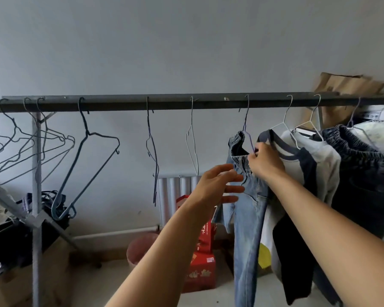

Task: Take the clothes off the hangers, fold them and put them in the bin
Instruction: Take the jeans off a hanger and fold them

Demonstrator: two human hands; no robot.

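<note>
Light blue jeans (248, 213) hang by their elastic waistband from a wire hanger (246, 125) on the dark rail (164, 104). My right hand (265, 162) pinches the waistband and the hanger's lower wire. Just left of the jeans, my left hand (217, 187) is spread with fingers apart and holds nothing. To the right hang a white shirt with dark sleeves (297, 169), a pale grey garment (326, 160) and dark jeans (368, 178). Several bare hangers (93, 156) hang along the rail's left half. I see no bin that I can identify.
The rack's grey upright post (37, 196) and diagonal brace stand at left, over a cardboard box (20, 282) and dark clothes. On the floor are a pink bucket (142, 247) and red boxes (201, 269). A radiator (177, 196) is on the wall. Brown paper bags (348, 87) sit top right.
</note>
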